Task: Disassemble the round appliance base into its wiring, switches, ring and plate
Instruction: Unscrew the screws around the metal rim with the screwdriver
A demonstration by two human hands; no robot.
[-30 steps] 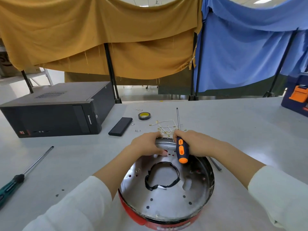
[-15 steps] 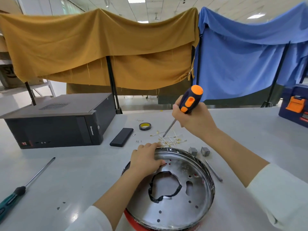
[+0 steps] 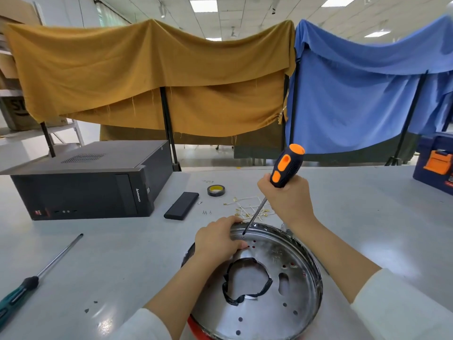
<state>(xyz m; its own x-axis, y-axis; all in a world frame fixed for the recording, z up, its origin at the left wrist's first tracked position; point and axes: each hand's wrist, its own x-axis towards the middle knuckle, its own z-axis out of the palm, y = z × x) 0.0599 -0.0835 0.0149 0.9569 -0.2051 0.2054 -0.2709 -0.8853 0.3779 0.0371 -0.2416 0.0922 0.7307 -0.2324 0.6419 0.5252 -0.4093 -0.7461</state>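
The round appliance base [image 3: 259,312] lies on the table with its shiny metal plate up, a red rim showing at its near edge. A black taped ring [image 3: 246,280] lines the centre hole. My left hand [image 3: 218,239] holds the far rim of the base. My right hand [image 3: 288,197] grips an orange-and-black screwdriver [image 3: 285,168], held upright, its tip down on the plate near the far rim. A heap of removed yellow-tipped wiring [image 3: 247,208] lies just beyond the base.
A black computer case [image 3: 85,182] stands at the back left. Near it lie a flat black box [image 3: 182,205], a tape roll [image 3: 216,190] and small screws [image 3: 206,212]. A green-handled screwdriver [image 3: 36,278] lies at the left. A blue toolbox [image 3: 436,163] sits far right.
My right hand turned the screwdriver from lying across the rim to upright, then lowered its tip onto the plate near the far rim. My left hand stayed on the rim.
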